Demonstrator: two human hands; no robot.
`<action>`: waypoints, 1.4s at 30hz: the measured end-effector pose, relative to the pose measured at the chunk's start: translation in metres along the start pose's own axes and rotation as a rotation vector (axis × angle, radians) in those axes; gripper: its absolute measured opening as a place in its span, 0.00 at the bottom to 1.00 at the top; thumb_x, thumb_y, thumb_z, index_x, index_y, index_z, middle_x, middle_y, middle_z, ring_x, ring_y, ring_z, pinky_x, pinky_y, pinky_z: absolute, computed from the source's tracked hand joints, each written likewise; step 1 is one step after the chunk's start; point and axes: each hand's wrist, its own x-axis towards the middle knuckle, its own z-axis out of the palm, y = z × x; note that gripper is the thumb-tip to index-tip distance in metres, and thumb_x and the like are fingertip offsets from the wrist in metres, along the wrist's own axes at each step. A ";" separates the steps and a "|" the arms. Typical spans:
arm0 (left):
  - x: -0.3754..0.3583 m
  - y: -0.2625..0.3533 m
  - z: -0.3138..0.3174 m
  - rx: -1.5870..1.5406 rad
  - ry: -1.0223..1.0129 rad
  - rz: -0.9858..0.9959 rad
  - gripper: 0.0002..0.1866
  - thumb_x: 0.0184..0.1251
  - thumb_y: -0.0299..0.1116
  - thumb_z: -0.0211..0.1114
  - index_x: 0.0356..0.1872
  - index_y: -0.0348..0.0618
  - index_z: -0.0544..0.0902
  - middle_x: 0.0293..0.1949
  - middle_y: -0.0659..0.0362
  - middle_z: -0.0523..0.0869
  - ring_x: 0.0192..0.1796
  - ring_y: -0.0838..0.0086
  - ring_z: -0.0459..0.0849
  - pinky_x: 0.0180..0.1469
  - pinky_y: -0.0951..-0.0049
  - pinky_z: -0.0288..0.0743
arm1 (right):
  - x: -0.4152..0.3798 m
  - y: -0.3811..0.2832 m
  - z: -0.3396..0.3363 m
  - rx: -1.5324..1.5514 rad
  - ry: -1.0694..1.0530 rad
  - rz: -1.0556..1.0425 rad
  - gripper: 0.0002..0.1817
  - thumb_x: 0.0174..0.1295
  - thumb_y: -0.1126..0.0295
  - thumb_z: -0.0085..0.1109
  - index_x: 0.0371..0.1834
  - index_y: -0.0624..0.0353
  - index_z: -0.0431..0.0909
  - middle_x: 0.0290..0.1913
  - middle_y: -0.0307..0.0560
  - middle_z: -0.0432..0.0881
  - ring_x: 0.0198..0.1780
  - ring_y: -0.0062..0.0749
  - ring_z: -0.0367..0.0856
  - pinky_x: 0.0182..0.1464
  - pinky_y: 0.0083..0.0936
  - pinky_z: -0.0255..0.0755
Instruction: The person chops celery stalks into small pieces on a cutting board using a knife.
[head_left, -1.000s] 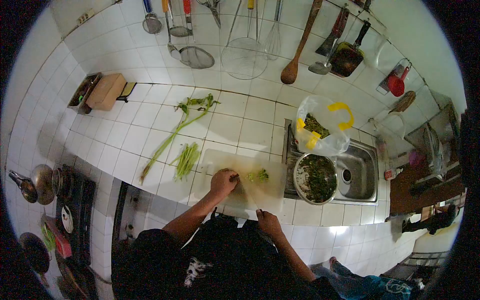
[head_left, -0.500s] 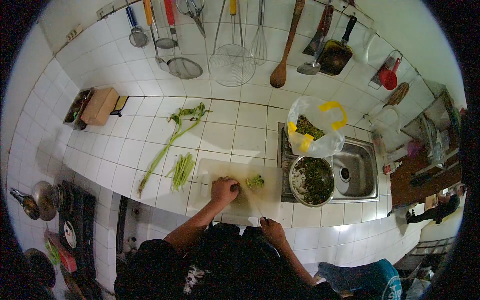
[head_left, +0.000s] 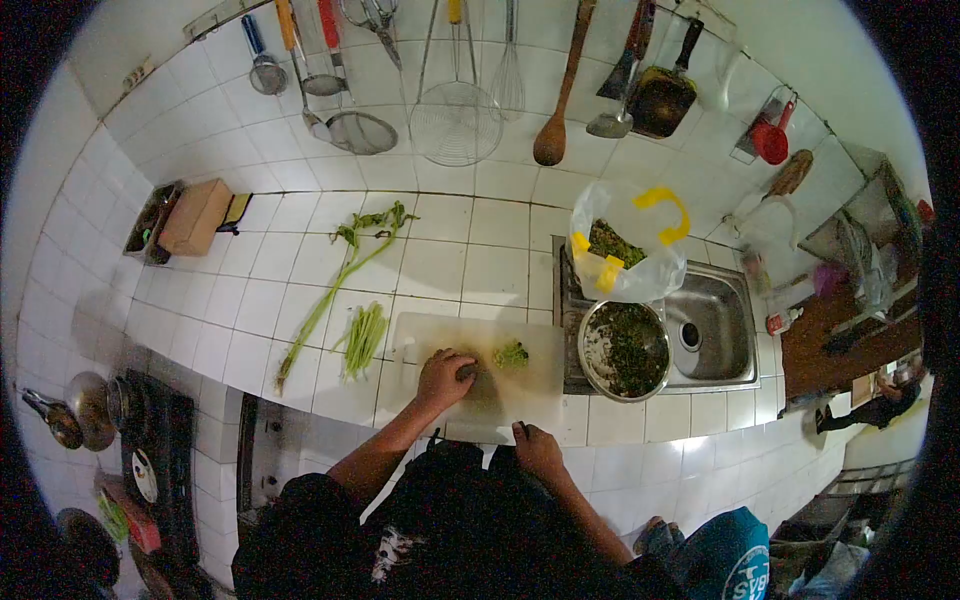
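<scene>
A leafy stalk (head_left: 326,304) is lying on the counter (head_left: 215,300) beside cut stems (head_left: 363,342). The left hand (head_left: 444,379) is resting over the cutting board (head_left: 540,393); whether its curled grip is clamping anything, I cannot tell. Chopped greens (head_left: 511,355) are lying nearby on the board. The right hand (head_left: 541,453) is clamping its grip around a knife handle (head_left: 519,431). A steel bowl (head_left: 597,376) is holding darker greens (head_left: 634,345).

Head view, 1 camera: worn above and behind the grip of the right hand (head_left: 540,452), facing forward and steeply down — both hands fall near mid-field, fairly small. The rounded wide field takes in the stove (head_left: 175,470) left of the grip, the sink (head_left: 722,298) right of it, the tiled wall (head_left: 235,130) beyond; the wearer's shirt (head_left: 440,530) lies nearer the lens.
</scene>
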 end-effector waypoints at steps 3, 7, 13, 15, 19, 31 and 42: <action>-0.003 0.005 -0.016 -0.039 -0.033 -0.038 0.12 0.49 0.36 0.71 0.37 0.48 0.87 0.38 0.57 0.84 0.45 0.60 0.81 0.51 0.60 0.75 | 0.015 0.035 0.008 -0.119 0.056 -0.151 0.29 0.73 0.49 0.39 0.37 0.68 0.78 0.35 0.70 0.81 0.43 0.68 0.78 0.45 0.53 0.71; -0.014 -0.004 -0.020 -0.072 0.036 -0.064 0.11 0.49 0.37 0.72 0.35 0.49 0.87 0.37 0.58 0.84 0.45 0.61 0.81 0.50 0.60 0.75 | 0.006 0.039 -0.013 -0.076 0.007 -0.129 0.30 0.73 0.48 0.39 0.36 0.68 0.77 0.36 0.68 0.81 0.41 0.68 0.77 0.45 0.53 0.71; -0.021 -0.041 -0.049 0.072 0.331 -0.312 0.10 0.49 0.38 0.73 0.34 0.50 0.87 0.34 0.57 0.85 0.41 0.60 0.82 0.48 0.59 0.76 | 0.003 0.003 -0.038 0.015 -0.105 -0.040 0.29 0.73 0.48 0.41 0.36 0.67 0.77 0.37 0.72 0.79 0.43 0.68 0.78 0.45 0.49 0.70; -0.019 -0.072 -0.061 0.166 0.396 -0.397 0.14 0.49 0.40 0.73 0.38 0.51 0.87 0.38 0.57 0.85 0.43 0.59 0.82 0.48 0.58 0.77 | 0.007 0.001 -0.045 0.067 -0.155 0.007 0.28 0.73 0.49 0.41 0.38 0.67 0.77 0.37 0.72 0.79 0.45 0.68 0.77 0.46 0.48 0.70; -0.005 -0.089 -0.107 0.459 0.376 -0.621 0.18 0.50 0.42 0.73 0.43 0.50 0.85 0.42 0.55 0.84 0.46 0.58 0.81 0.48 0.56 0.77 | 0.011 0.005 -0.059 0.013 -0.089 -0.177 0.28 0.72 0.49 0.42 0.39 0.68 0.78 0.39 0.71 0.80 0.45 0.66 0.78 0.48 0.47 0.71; -0.024 -0.151 -0.098 0.244 0.411 -0.619 0.10 0.58 0.32 0.65 0.41 0.48 0.86 0.40 0.48 0.85 0.42 0.56 0.84 0.47 0.61 0.79 | 0.019 0.019 -0.068 0.092 -0.217 -0.131 0.29 0.71 0.47 0.44 0.44 0.67 0.79 0.39 0.68 0.82 0.45 0.64 0.80 0.48 0.44 0.72; -0.006 -0.181 -0.153 0.559 0.469 -0.795 0.19 0.52 0.39 0.73 0.48 0.57 0.83 0.46 0.55 0.82 0.53 0.56 0.78 0.52 0.54 0.76 | 0.053 0.012 -0.053 -0.060 -0.203 -0.352 0.28 0.71 0.48 0.45 0.42 0.67 0.79 0.39 0.68 0.81 0.45 0.66 0.79 0.46 0.47 0.72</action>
